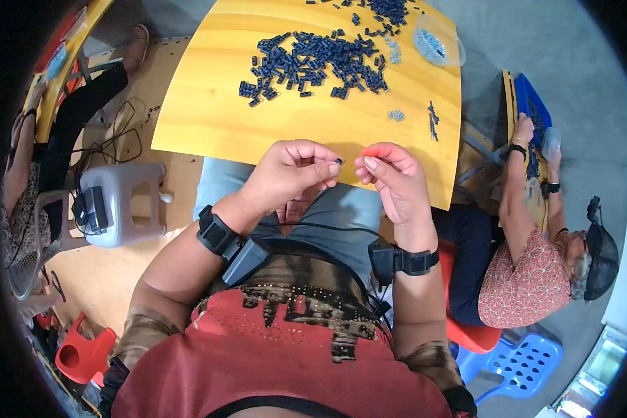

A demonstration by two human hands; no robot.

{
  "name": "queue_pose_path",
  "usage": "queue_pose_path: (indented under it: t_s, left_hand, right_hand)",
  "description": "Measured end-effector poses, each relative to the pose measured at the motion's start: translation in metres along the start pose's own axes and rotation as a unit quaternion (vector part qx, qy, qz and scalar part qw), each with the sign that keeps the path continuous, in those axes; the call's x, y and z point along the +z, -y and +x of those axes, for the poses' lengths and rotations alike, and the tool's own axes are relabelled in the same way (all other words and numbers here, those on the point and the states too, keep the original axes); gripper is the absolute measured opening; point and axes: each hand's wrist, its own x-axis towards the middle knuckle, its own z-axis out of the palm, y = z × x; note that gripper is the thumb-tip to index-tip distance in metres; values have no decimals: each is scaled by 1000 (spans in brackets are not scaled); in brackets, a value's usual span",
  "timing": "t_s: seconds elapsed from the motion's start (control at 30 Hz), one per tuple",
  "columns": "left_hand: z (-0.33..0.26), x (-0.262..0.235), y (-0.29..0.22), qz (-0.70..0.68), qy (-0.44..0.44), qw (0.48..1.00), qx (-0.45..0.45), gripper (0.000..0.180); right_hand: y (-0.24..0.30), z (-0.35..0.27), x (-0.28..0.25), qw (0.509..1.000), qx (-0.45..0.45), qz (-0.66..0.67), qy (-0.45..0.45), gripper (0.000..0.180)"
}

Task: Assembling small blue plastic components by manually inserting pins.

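My left hand (292, 174) is over the near edge of the yellow table, thumb and forefinger pinched on a small black plastic piece (339, 161), of which just the tip shows. A short gap away, my right hand (397, 181) has its thumb and fingertips pressed together; whatever they hold, if anything, is too small to make out. Beyond my hands lies a wide pile of small black plastic pieces (313, 63). Right of that pile is a little heap of tiny silvery parts (396, 115), and near the table's right side several black pieces (433, 121) form a line.
The yellow table (209, 104) also bears a clear tub (432, 47) of small parts and a farther black heap (389, 10). A grey stool (122, 202) stands at left. On the right a co-worker (529, 279) handles a blue tray (533, 108); another person sits far left.
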Motion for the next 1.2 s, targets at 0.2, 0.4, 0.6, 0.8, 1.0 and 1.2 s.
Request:
queue_pose_path:
  t_s: [0.2, 0.4, 0.6, 0.8, 1.0, 1.2]
  left_hand:
    - [1, 2, 5, -14, -18, 1000, -21, 18]
    - [5, 0, 7, 7, -16, 999, -33, 18]
    - [5, 0, 8, 18, -13, 999, -38, 17]
    - [6, -1, 11, 14, -29, 999, -31, 17]
    - [8, -4, 18, -27, -36, 998, -40, 17]
    - [8, -7, 16, 5, -41, 999, -20, 17]
  right_hand:
    - [-8, 0, -3, 1000, -1, -27, -13, 14]
    - [-10, -2, -2, 996, -28, -79, -24, 15]
    - [-14, -6, 0, 996, -31, -81, -24, 15]
    - [-18, -3, -1, 988, -64, -131, -49, 13]
    - [-31, 39, -14, 872, -236, -410, -124, 15]
    - [-28, 66, -17, 753, -319, -568, -95, 18]
